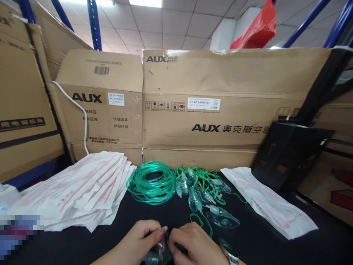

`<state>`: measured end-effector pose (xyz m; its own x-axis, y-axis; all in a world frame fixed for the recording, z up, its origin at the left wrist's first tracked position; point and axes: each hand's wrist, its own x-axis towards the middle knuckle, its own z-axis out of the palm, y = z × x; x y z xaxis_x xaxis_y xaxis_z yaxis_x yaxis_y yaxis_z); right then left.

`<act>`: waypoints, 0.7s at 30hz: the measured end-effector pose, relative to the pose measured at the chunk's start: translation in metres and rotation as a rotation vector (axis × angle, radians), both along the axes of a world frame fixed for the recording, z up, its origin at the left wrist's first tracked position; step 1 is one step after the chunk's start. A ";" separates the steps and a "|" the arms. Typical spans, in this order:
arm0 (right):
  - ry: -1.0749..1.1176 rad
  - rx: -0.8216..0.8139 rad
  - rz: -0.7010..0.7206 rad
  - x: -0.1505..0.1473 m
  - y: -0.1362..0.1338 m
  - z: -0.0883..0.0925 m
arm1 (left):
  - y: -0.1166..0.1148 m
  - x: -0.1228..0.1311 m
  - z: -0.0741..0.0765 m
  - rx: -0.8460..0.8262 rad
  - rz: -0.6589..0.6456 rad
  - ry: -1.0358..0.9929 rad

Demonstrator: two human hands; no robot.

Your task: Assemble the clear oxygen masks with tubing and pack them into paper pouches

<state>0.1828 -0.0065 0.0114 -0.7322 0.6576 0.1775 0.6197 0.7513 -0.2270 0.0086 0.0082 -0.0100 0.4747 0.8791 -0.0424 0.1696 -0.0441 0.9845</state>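
Observation:
Low in the middle of the head view, my left hand (149, 235) is closed, thumb and fingers pinching a clear plastic mask (160, 252). Right beside it, my right hand (190, 239) has its fingers curled in at the same mask, whose lower part the frame cuts off. A bit of green shows under the right fingers. Just beyond my hands lies a loose clear mask (223, 216) with a green strap (205, 221). Behind it is a pile of similar masks (195, 197) with tangled green straps. A coil of green tubing (151, 182) lies left of the pile.
White printed pouches (82, 187) are stacked on the left of the black table (118, 243). Another pouch (270, 202) lies on the right, next to a black box (289, 154). Cardboard panels (171, 129) stand along the back. A white cable (85, 110) hangs at left.

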 end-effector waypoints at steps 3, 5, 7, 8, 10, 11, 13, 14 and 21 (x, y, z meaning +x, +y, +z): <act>-0.002 0.005 0.001 0.000 0.000 -0.001 | -0.001 0.000 0.003 0.014 -0.014 0.017; 0.010 0.004 0.004 0.000 0.000 -0.002 | -0.001 0.000 0.003 0.020 -0.013 0.018; 0.035 0.006 -0.011 0.000 0.000 -0.002 | -0.001 0.000 0.002 0.003 0.004 0.000; 0.049 0.011 -0.025 0.000 0.000 -0.003 | 0.000 -0.001 0.000 -0.014 0.014 -0.012; 0.076 0.022 -0.060 0.001 0.000 -0.002 | 0.002 -0.001 -0.003 -0.056 0.030 -0.044; 0.086 0.025 -0.073 0.001 0.000 -0.002 | 0.003 -0.002 -0.005 -0.081 0.036 -0.061; 0.089 0.022 -0.088 0.002 0.002 -0.001 | 0.004 -0.002 -0.008 -0.133 0.046 -0.093; 0.084 0.018 -0.086 0.002 0.002 -0.001 | 0.005 -0.002 -0.009 -0.155 0.047 -0.105; 0.025 0.010 -0.067 0.003 0.004 -0.006 | 0.002 0.000 -0.007 -0.122 0.020 -0.109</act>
